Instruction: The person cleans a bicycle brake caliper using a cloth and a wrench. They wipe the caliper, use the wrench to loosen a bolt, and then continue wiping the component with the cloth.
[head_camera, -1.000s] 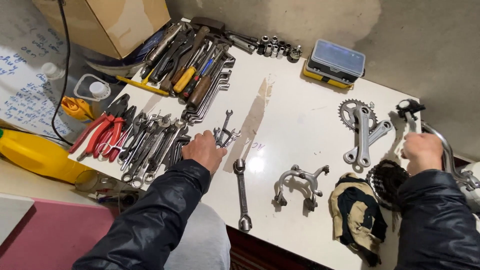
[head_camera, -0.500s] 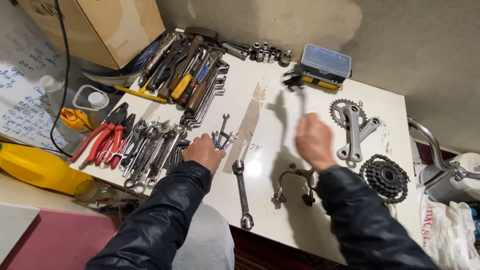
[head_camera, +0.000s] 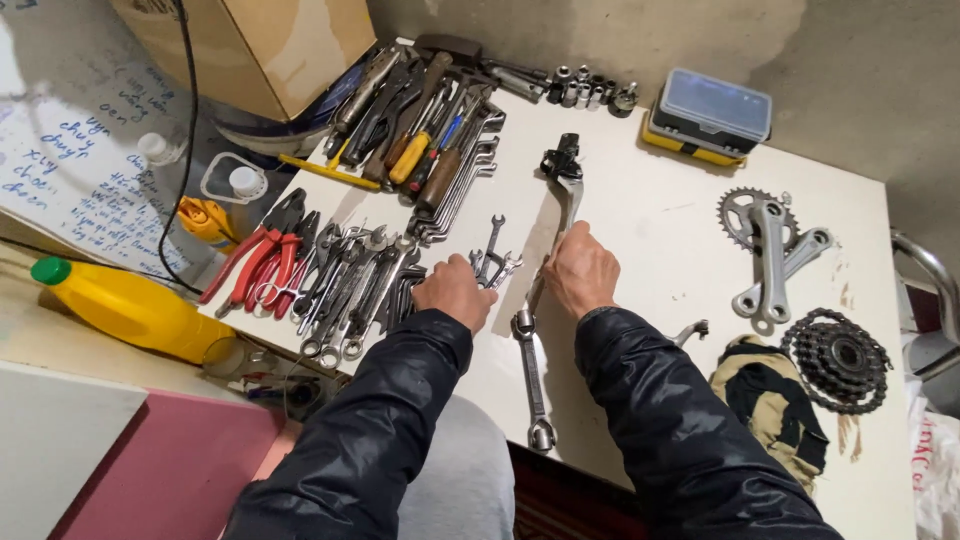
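That brake lever (head_camera: 562, 190), stiff metal, probably light and best grabbed mid-shaft, lies on the white table (head_camera: 640, 230) under the right hand (head_camera: 580, 272) closed around it, left hand (head_camera: 455, 292) curled over small wrenches (head_camera: 490, 262) alongside.

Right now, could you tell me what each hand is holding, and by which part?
The right hand holds a brake lever by its long blade end. The left hand rests on small wrenches; a hold cannot be told.

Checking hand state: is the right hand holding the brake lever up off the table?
No: the right hand lies on the brake lever, which rests flat on the white table.
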